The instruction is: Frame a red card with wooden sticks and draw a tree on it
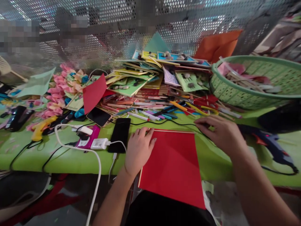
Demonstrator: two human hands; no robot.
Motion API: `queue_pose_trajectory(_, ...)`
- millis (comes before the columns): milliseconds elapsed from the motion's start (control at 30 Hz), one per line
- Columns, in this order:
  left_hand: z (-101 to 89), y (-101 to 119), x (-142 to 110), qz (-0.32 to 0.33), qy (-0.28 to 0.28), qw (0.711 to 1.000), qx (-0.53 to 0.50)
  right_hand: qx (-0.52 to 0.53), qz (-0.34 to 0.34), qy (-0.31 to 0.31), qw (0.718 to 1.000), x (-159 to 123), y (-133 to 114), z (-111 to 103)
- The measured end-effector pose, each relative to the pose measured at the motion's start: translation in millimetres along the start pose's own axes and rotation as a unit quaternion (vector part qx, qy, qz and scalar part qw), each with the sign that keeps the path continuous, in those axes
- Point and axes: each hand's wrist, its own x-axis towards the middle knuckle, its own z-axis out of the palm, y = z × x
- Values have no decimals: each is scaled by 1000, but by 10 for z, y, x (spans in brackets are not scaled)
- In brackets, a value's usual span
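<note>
Red sheet spanned by two hands, its stick-edged top laid crosswise

A red sheet (pixel 174 166) was laid at the front of the green-covered table (pixel 21 160), directly before the body, with its near end reaching over the table's edge above the dark-clothed lap (pixel 166 212). Its long axis was pointed from the lap toward the back of the table, tilted slightly. Along the far edge a thin pale stick (pixel 174 131) was seen running left to right, and along the left edge a second strip (pixel 140 177) was partly hidden by the forearm.

The far left corner was covered by the left hand (pixel 139 150), which was rested there loosely, its fingers lightly bent and the thumb set apart over the red surface. No grip was shown. The right hand (pixel 219 131) was held just beyond the far right corner, apart from the sheet, with thumb and fingertips brought together near a black cable (pixel 164 121); whether anything was pinched could not be told. From that hand, the sheet was placed to the left and toward the body, so the left hand was the nearer, being already in contact. The stick was thus framed between both hands.

A dark blue glue gun (pixel 270 142) was set right of the right hand, and a black smartphone (pixel 120 133) just left of the left.
</note>
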Motion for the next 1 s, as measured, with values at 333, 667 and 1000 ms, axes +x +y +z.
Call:
queue_pose_trajectory(333, 16, -17, -22, -21, 25, 997, -64, -29, -89, -95, 991, -35, -63, 276)
queue_pose_trajectory(667, 28, -36, -57, -59, 39, 988, -140, -38, -99, -84, 991, -62, -30, 346)
queue_pose_trajectory(1000, 34, -24, -46, -50, 34, 992, -109, -64, -124, -74, 987, -69, -52, 339)
